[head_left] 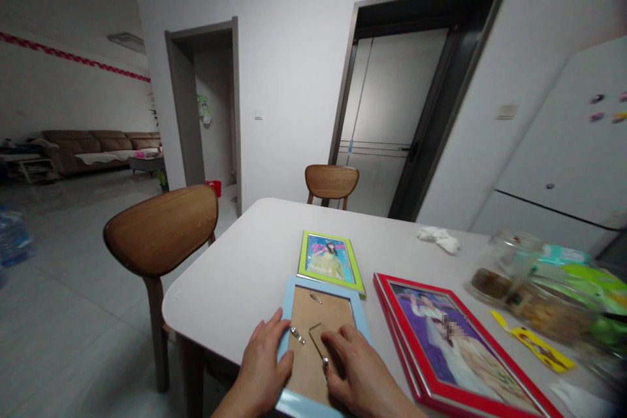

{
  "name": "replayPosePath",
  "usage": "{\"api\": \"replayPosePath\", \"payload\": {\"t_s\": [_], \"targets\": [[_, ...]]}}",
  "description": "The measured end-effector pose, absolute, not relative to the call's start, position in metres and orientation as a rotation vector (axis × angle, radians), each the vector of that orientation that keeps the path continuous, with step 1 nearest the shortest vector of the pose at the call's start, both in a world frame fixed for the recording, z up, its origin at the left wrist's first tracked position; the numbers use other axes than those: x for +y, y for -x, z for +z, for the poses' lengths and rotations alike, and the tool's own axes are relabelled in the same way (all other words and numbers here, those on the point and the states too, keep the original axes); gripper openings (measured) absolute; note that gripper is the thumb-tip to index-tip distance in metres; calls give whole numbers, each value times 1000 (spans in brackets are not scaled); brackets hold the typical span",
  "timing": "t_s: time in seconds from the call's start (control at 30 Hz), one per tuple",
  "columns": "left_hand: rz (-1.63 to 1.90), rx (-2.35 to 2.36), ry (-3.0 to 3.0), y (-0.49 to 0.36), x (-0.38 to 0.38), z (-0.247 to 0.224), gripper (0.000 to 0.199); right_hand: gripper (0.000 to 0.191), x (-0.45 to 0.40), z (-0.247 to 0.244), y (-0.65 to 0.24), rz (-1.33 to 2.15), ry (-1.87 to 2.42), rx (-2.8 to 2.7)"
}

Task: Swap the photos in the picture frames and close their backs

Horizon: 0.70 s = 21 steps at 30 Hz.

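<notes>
A light blue picture frame (362, 321) lies face down on the table, its brown backing board (306, 310) showing. Metal turn clips are fixed on the backing, one near the top and one metal clip (297, 335) at the left side. A thin bent wire stand (317, 343) rises from the middle of the board. My left hand (262, 366) holds the frame's left edge, thumb over the backing and fingers along the side. Curled over the right part of the board, my right hand (362, 369) has its thumb and fingers at the wire stand's base; the exact contact is partly hidden.
Beyond it lies a green-framed picture (329, 261). Stacked red picture frames (443, 300) lie at the right. Farther right are a glass jar (494, 271), a container of snacks (548, 307), a yellow packet (541, 347) and crumpled tissue (438, 238). Wooden chairs (164, 228) stand around the table.
</notes>
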<state>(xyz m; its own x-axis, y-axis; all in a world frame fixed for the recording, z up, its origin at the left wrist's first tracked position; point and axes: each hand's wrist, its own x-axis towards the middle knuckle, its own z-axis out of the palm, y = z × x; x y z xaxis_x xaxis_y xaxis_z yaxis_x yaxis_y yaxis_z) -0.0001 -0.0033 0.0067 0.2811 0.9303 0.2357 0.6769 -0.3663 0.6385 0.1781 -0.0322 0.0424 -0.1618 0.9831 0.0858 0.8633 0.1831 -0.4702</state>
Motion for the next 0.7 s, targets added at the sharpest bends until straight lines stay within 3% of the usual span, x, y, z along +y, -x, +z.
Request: {"api": "replayPosePath", "payload": {"t_s": [0.7], "targets": [[817,1444,-2122,0,-3,8,41,24,-36,41,-177,428,1712,-2067]]}}
